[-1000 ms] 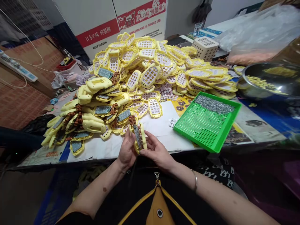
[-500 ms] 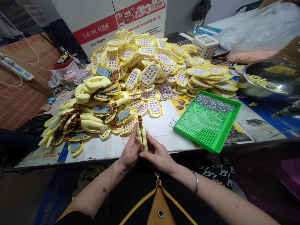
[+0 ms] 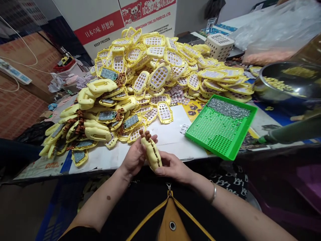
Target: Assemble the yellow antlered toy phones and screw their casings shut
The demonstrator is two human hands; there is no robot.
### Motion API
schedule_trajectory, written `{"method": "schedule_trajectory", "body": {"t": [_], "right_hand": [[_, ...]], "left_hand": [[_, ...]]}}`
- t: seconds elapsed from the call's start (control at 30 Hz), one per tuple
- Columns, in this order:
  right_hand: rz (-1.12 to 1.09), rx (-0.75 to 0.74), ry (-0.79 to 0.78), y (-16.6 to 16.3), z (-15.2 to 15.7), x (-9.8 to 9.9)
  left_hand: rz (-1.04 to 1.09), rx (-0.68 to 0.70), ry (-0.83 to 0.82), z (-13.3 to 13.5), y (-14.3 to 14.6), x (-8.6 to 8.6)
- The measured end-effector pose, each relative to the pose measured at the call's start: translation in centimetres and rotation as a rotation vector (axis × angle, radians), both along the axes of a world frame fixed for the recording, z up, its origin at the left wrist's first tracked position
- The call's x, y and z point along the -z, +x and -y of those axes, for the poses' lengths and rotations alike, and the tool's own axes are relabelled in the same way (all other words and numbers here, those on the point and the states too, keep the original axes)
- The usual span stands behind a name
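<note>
A yellow plastic toy casing with brown knobs at its top is held over the table's front edge, its side seam facing me. My left hand is closed round its left side. My right hand pinches its lower right end with thumb and fingers. Just beyond lie several yellow half shells with grey circuit boards and brown knobs. To the right, a green perforated tray holds many small metal screws.
A tall heap of yellow shells with hole-dotted white panels fills the middle back. A steel bowl of small yellow parts stands at right. At the right edge, a sleeved arm reaches in. White cartons stand behind.
The toy casing has tilted, its top leaning left, and more of its face shows. My left hand's grip has shifted. A sleeved arm has come farther in from the right.
</note>
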State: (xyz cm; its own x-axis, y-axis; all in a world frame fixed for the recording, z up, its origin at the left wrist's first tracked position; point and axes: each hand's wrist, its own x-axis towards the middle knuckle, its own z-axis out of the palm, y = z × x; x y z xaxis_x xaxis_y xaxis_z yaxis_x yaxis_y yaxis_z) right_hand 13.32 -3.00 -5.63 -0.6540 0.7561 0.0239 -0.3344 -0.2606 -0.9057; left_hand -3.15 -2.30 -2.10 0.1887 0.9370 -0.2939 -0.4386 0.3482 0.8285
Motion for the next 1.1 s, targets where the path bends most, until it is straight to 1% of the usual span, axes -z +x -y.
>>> {"method": "schedule_trajectory", "body": {"t": [0.03, 0.07, 0.1, 0.17, 0.23, 0.3, 0.4, 0.47, 0.6, 0.7, 0.8, 0.9, 0.97, 1.03, 1.1], "right_hand": [[0.041, -0.021, 0.054, 0.2, 0.1, -0.1], [0.111, -0.011, 0.116, 0.4, 0.2, -0.2], [0.205, 0.030, 0.182, 0.5, 0.3, -0.3], [0.419, 0.165, 0.290, 0.5, 0.5, -0.5], [0.584, 0.271, 0.344, 0.5, 0.6, -0.9], [0.659, 0.282, 0.377, 0.4, 0.7, -1.2], [0.647, 0.263, 0.444, 0.6, 0.7, -1.5], [0.659, 0.293, 0.500, 0.7, 0.6, -1.4], [0.745, 0.385, 0.602, 0.7, 0.6, -1.0], [0.713, 0.419, 0.605, 0.8, 0.5, -1.1], [0.744, 0.409, 0.634, 1.0, 0.3, -1.2], [0.793, 0.439, 0.712, 1.1, 0.3, -1.1], [0.812, 0.467, 0.735, 1.2, 0.4, -0.9], [0.834, 0.464, 0.721, 1.2, 0.4, -0.9], [0.841, 0.450, 0.688, 1.3, 0.4, -1.0]], "left_hand": [[0.030, 0.029, -0.038, -0.1, -0.2, 0.0], [0.053, 0.042, -0.068, -0.1, -0.3, 0.0], [0.065, 0.035, -0.093, -0.1, -0.2, 0.0], [0.074, -0.024, -0.126, 0.1, 0.1, 0.2], [0.076, -0.066, -0.153, 0.2, 0.6, 0.2], [0.095, -0.060, -0.167, 0.4, 1.0, 0.2], [0.152, -0.026, -0.163, 0.4, 1.1, -0.1], [0.177, -0.024, -0.163, 0.3, 1.1, -0.2], [0.146, -0.101, -0.172, 0.2, 1.4, -0.3], [0.136, -0.105, -0.172, 0.3, 1.7, -0.1], [0.121, -0.078, -0.158, 0.4, 1.8, 0.0], [0.085, -0.124, -0.146, 0.3, 2.0, 0.3], [0.063, -0.158, -0.137, 0.2, 2.2, 0.4], [0.047, -0.171, -0.125, 0.3, 2.3, 0.5], [0.048, -0.148, -0.123, 0.4, 2.4, 0.5]]}}
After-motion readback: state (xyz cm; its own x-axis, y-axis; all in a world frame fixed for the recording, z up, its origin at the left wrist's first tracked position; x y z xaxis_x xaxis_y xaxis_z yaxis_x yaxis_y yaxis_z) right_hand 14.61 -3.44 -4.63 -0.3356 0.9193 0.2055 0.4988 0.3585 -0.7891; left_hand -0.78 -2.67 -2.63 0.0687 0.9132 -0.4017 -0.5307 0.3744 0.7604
